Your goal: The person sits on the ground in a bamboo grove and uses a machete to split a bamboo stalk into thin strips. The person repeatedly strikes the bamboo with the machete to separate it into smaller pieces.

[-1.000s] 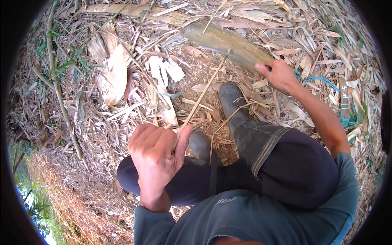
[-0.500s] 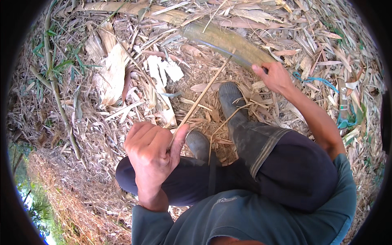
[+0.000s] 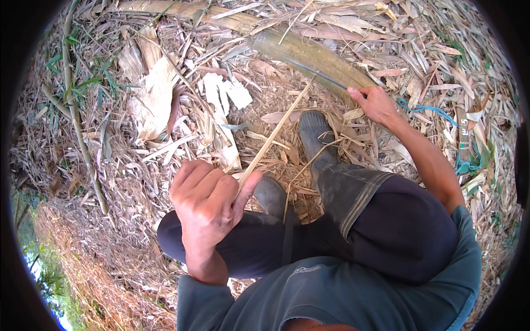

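My left hand [image 3: 207, 201] is closed around a thin tan bamboo strip [image 3: 276, 132], its thumb laid along the strip. The strip slants up and to the right to the dark, narrow blade of a knife [image 3: 326, 79]. My right hand [image 3: 378, 105] is wrapped round the knife's grip, which the fingers mostly hide. Strip end and blade meet or overlap in view; whether the edge is cutting into the strip I cannot tell. Behind the blade lies a thick greenish-brown bamboo stalk [image 3: 298, 47] on the ground.
My dark rubber boots [image 3: 316, 129] stand among dry leaves and shavings. Pale sheath pieces [image 3: 154, 102] lie at left, beside a thin green-brown stem [image 3: 69, 83]. At right are a blue cord [image 3: 436, 110] and a short marked stick [image 3: 464, 135].
My right hand and the knife have shifted slightly right, and the blade shows at a different angle. The strip has turned a little in my left hand, showing a wider, paler face.
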Tool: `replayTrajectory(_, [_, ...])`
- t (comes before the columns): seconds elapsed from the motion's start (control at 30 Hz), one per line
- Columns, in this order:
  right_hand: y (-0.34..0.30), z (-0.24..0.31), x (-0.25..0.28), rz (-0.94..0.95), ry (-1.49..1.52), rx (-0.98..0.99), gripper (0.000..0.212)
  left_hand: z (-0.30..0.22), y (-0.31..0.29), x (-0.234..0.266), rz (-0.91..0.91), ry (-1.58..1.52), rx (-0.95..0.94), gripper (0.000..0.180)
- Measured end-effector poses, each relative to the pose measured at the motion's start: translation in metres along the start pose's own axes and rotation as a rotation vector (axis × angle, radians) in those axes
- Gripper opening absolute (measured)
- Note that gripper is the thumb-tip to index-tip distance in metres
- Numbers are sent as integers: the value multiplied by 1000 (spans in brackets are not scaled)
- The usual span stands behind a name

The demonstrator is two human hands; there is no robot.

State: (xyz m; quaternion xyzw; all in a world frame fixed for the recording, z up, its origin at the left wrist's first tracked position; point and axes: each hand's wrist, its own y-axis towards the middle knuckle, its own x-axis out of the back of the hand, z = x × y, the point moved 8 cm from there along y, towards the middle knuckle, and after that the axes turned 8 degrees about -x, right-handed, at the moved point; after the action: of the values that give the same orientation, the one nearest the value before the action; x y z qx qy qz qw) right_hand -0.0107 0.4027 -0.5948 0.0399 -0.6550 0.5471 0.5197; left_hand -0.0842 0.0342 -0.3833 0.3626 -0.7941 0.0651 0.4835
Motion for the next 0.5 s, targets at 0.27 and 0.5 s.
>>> replayTrajectory(0.27, [-7,10,13,-40,11,27,85,3,1,6,-50,10,-62,48])
replayTrajectory(0.5, [-2,22,15,-69,11,46,82,23,5,-16,54,-4,49,46])
